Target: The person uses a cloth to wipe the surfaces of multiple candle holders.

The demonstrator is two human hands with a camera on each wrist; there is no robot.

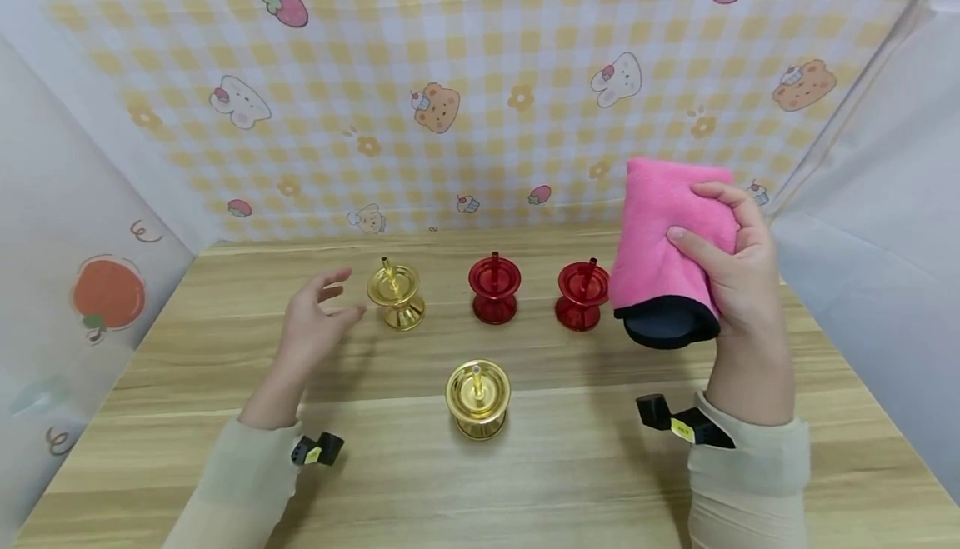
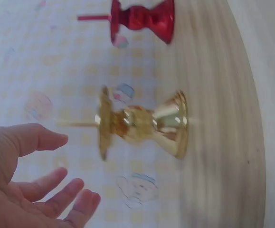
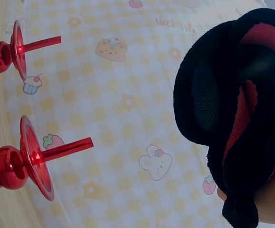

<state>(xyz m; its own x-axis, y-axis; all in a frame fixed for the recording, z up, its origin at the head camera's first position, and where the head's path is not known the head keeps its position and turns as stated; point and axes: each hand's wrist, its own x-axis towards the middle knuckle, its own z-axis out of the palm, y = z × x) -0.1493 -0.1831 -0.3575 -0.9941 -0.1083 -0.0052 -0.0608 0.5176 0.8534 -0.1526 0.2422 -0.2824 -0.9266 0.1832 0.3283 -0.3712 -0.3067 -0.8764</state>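
Note:
My right hand (image 1: 738, 270) grips a folded pink cloth (image 1: 671, 232) with a black edge, raised at the right; the cloth's dark folds (image 3: 227, 104) fill the right of the right wrist view. My left hand (image 1: 315, 316), fingers apart and slightly bent, is just left of a gold holder (image 1: 401, 299) without visibly touching it. In the left wrist view the hand (image 2: 28, 175) is beside that holder's (image 2: 142, 121) thin spike. Two red holders stand in the back row, one in the middle (image 1: 495, 291) and one (image 1: 580, 295) near the cloth.
A second gold holder (image 1: 480, 399) stands upright nearer the front of the wooden table (image 1: 570, 482). Behind the table hangs a yellow checked cloth (image 1: 495, 49) with printed animals and fruit. Pale sheets hang at the left (image 1: 52, 199) and right (image 1: 885, 199).

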